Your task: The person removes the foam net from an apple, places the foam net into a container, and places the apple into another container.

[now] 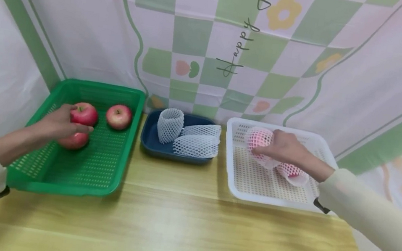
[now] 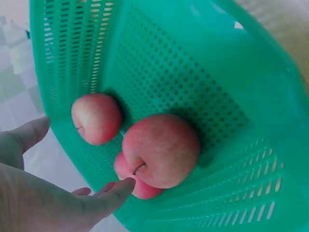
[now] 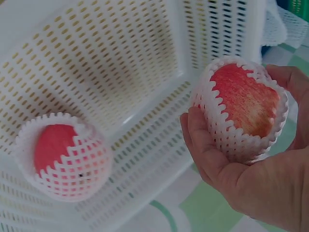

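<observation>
So my right hand (image 1: pixel 286 148) has its fingers and thumb wrapped round a netted apple (image 3: pixel 247 104), up over the far left part of the white plastic basket (image 1: pixel 251 181). I'd guess I'm cupping it from the sides because the foam sleeve gapes, with bare red skin showing, and a looser hold might let it slip out. My left hand (image 1: pixel 61 123) isn't gripping anything: thumb and fingers are spread at the two left apples in the green plastic basket (image 1: pixel 100 165). A fingertip is right by one, but I can't tell if it's touching. That wide spread looks about right for something this round.

Containers: green one has three bare apples, the third (image 1: pixel 118 117) off by the far right corner. White one has another netted apple (image 3: pixel 72 162) lying in it. Between them, the dark blue tray (image 1: pixel 151 132) holds empty foam sleeves, one upright (image 1: pixel 170 125), others lying flat (image 1: pixel 198 145).
</observation>
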Demonstrator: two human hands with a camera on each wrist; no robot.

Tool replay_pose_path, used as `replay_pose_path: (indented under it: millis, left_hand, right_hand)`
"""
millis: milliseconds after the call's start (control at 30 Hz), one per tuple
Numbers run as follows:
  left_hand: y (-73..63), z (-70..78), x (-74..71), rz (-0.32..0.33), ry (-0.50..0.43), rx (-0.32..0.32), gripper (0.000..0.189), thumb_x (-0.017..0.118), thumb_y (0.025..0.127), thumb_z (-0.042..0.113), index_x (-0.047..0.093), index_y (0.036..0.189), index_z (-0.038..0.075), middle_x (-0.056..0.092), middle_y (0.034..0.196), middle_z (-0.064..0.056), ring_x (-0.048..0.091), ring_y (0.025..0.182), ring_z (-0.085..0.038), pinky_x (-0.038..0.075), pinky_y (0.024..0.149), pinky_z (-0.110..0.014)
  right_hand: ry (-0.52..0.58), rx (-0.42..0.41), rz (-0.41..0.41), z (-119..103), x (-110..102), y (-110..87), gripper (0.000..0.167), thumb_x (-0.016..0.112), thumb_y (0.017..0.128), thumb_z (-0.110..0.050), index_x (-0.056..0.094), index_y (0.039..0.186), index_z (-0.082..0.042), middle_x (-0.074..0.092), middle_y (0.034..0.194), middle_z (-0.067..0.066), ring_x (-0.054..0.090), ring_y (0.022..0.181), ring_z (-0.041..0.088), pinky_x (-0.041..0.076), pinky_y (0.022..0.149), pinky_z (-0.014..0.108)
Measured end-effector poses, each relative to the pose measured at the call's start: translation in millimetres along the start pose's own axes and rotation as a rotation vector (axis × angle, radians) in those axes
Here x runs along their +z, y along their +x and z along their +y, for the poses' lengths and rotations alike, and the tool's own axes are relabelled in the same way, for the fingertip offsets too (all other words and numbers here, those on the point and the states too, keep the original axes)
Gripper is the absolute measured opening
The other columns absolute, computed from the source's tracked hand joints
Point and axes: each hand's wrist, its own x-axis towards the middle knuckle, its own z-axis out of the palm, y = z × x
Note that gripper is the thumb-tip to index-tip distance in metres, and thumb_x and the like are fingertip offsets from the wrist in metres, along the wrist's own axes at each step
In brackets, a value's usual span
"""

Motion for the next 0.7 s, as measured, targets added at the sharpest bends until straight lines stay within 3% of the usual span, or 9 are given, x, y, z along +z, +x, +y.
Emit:
replay_pose_path:
  millis: [100,267,367,500,700]
  left_hand:
    - [-2.5,6.9,2.0,-0.015,0.001,-0.009,0.095,0.066,0.103,0.026,0.003,0.16,-0.018,0.027,0.153,-0.048,0.038,0.137,-0.061,0.04,0.114,-0.07]
    - [-6.1,18.0,10.1,-0.004,0.012,0.019,0.09,0.067,0.104,0.025,0.009,0.161,-0.014,0.026,0.155,-0.049,0.031,0.142,-0.064,0.032,0.118,-0.073]
    - [-9.6,24.5,15.4,0.005,0.031,0.044,0.088,0.068,0.103,0.027,0.013,0.158,-0.015,0.029,0.154,-0.049,0.03,0.143,-0.064,0.03,0.118,-0.073]
    - [-16.1,31.6,20.7,-0.016,0.034,0.083,0.091,0.069,0.104,0.031,0.013,0.16,-0.015,0.028,0.157,-0.047,0.027,0.146,-0.063,0.029,0.119,-0.074]
    - [-23.5,39.3,28.6,-0.021,-0.01,0.12,0.089,0.07,0.103,0.031,0.017,0.162,-0.011,0.032,0.159,-0.042,0.03,0.149,-0.057,0.03,0.118,-0.074]
  right_hand:
    - [-0.025,-0.023,0.021,-11.2,-4.8,-7.5,0.061,0.084,0.084,-0.054,0.05,0.097,-0.005,0.042,0.071,0.001,0.042,0.061,0.017,0.042,0.052,0.03]
    - [-0.038,-0.075,0.053,-29.9,-9.0,-18.1,0.074,0.087,0.082,-0.052,0.055,0.117,0.005,0.053,0.077,0.006,0.051,0.067,0.022,0.05,0.056,0.034]
    - [-0.049,-0.112,0.068,-41.4,-9.1,-23.0,0.087,0.088,0.08,-0.052,0.054,0.132,0.009,0.065,0.09,0.015,0.062,0.078,0.029,0.058,0.064,0.042]
    - [-0.067,-0.171,0.088,-55.5,-5.5,-29.3,0.092,0.09,0.078,-0.048,0.052,0.139,0.009,0.071,0.104,0.021,0.068,0.09,0.032,0.061,0.077,0.049]
    - [-0.075,-0.244,0.125,-71.6,9.2,-36.2,0.088,0.09,0.074,-0.04,0.055,0.139,0.007,0.073,0.103,0.017,0.069,0.086,0.029,0.063,0.077,0.046]
